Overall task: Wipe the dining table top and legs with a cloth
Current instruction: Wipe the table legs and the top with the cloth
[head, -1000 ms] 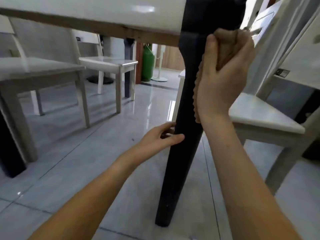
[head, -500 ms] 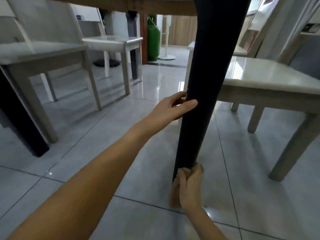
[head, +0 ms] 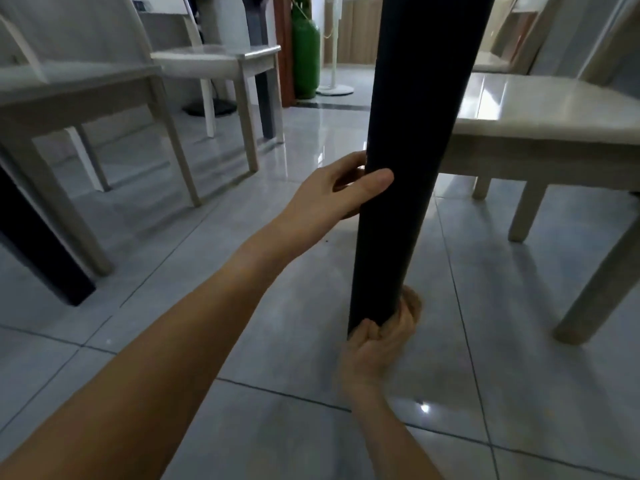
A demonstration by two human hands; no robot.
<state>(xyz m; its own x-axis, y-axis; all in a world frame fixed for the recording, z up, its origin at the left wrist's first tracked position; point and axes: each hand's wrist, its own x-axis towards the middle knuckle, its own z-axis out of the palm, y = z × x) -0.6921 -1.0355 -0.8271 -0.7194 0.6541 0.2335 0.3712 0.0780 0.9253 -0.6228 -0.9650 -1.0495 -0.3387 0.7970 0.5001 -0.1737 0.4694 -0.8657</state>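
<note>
Dark and round, the counter leg (head: 408,161) stands upright in the middle of the room, tapering down to the grey tiled floor (head: 242,341), which shines with reflected light. Its top runs out of sight above.

Pale chairs stand around it. One chair on the right (head: 540,129) sits just behind the leg, its glossy seat level with the leg's upper part. Another chair on the left (head: 69,95) stands well apart, and a third chair (head: 225,60) is farther back beyond it. A second dark counter leg (head: 31,244) shows at the far left edge. In the background, a green cylinder (head: 305,57) stands upright near a doorway, beside the base of a white stand (head: 334,87).

The person's bare left arm reaches in from the lower left. The left hand (head: 332,192) grips the leg about halfway down what is visible, thumb lying across the front and fingers curled around the far side.

Lower down, the right hand (head: 377,344) is closed around the foot of the leg, right where it meets the floor. Pressed between that hand and the leg is the cloth (head: 412,303), a tan-brown piece mostly hidden, with a bunched bit peeking out on the right side of the leg's base, touching the tiles.
</note>
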